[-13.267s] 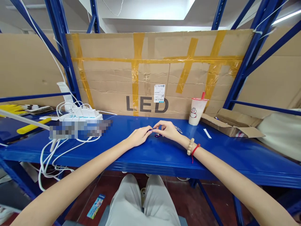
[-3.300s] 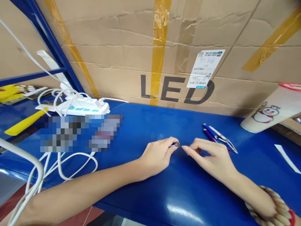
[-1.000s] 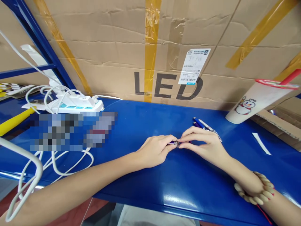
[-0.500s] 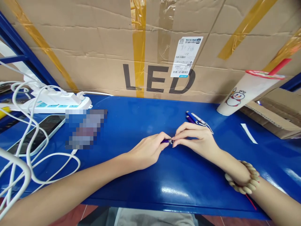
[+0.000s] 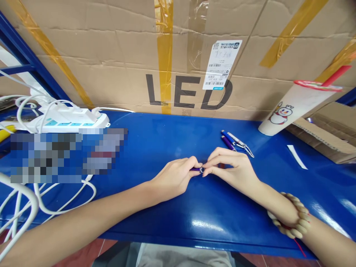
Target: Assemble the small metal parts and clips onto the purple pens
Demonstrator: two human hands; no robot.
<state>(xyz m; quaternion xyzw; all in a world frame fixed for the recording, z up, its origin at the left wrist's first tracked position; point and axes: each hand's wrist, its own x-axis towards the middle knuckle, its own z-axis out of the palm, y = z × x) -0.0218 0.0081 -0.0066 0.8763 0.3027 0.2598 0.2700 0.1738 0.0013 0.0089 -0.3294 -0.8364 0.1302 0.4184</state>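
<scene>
My left hand [image 5: 178, 174] is closed around a short purple pen piece [image 5: 195, 169], most of it hidden in the fingers. Its silver ring-like end points right, between the two hands. My right hand [image 5: 232, 165], with a beaded bracelet on the wrist, pinches at that silver end with thumb and fingertips. Whether a separate small part sits in the pinch is too small to tell. Just beyond the right hand lie several pens: a blue pen [image 5: 228, 137], a purple pen [image 5: 228, 143] and a silver-white one [image 5: 236, 139], partly overlapping.
A large cardboard box [image 5: 125, 55] marked LED stands along the back of the blue table [image 5: 167, 222]. To the right are a drink cup [image 5: 294, 107] with a red straw, an open carton [image 5: 328, 137] and a white strip [image 5: 297, 157]. Left lie a power strip [image 5: 78, 122] and white cables [image 5: 33, 207].
Both hands stay together at the purple pen piece with only slight finger movement. The view has shifted a little, and more of the pens behind the right hand now shows.
</scene>
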